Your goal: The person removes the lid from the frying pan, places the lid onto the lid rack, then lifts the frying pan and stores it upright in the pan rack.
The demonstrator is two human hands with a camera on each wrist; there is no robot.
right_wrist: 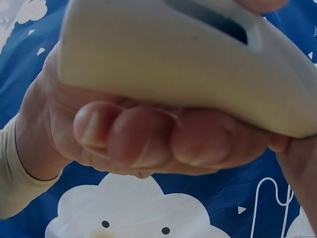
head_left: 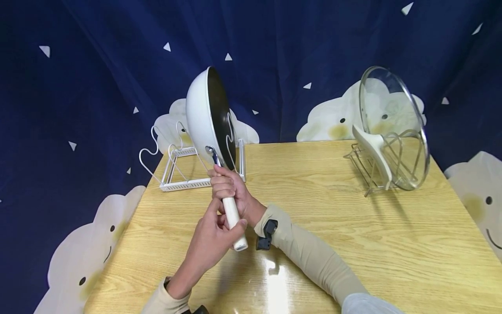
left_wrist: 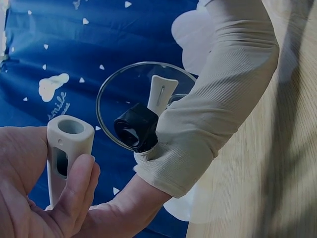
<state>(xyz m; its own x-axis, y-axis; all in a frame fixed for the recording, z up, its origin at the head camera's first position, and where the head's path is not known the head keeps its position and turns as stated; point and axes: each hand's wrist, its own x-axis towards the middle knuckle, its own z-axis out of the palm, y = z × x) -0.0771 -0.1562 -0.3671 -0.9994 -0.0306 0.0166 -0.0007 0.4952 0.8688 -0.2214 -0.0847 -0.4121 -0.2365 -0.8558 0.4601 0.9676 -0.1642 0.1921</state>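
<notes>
A white wok (head_left: 200,113) with a dark inside stands tilted on its side, its rim facing right. My right hand (head_left: 237,189) grips its white handle (head_left: 231,211) near the metal joint. Lower down, my left hand (head_left: 213,237) holds the handle's end, thumb on top and fingers beneath. In the left wrist view the hollow end of the handle (left_wrist: 72,129) shows between thumb and fingers; the right wrist view has the handle (right_wrist: 163,64) close up above curled fingers. The wok overlaps a white wire rack (head_left: 186,185), and one rack wire crosses in front of its dark inside.
At the table's right, a wire stand (head_left: 368,174) holds a glass lid (head_left: 421,126) with a metal rim and a white handle-like piece (head_left: 374,150). A dark blue curtain (head_left: 274,65) with clouds hangs behind the wooden table (head_left: 313,187).
</notes>
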